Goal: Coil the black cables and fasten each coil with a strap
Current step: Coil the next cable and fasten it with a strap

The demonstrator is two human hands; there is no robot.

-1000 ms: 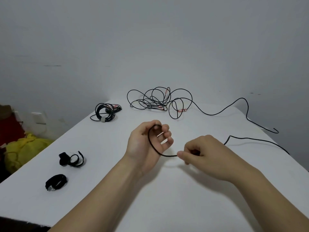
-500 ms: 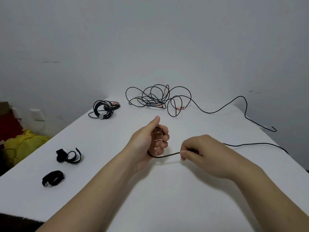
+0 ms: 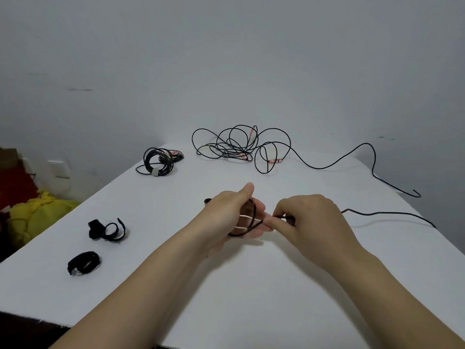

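My left hand point(image 3: 230, 212) is curled round a small loop of black cable point(image 3: 251, 216) above the middle of the white table point(image 3: 251, 298). Close beside it, my right hand point(image 3: 312, 222) pinches the same cable, whose free length point(image 3: 387, 214) trails off to the right edge. A loose tangle of black cable point(image 3: 239, 147) lies at the far side, with one end point(image 3: 392, 183) running to the right. A finished coil point(image 3: 158, 162) with a grey strap sits at the far left. Two black straps point(image 3: 108, 229) point(image 3: 83, 263) lie near the left edge.
Beyond the table's left edge are a yellow bundle point(image 3: 37, 212) and a red object point(image 3: 15, 185) on the floor. A grey wall stands behind the table. Bare white table surface lies in front of my hands.
My right hand has moved left, close up to the left hand, bringing the cable with it. The loop at my left fingers has tightened and the trailing length has shifted on the table.
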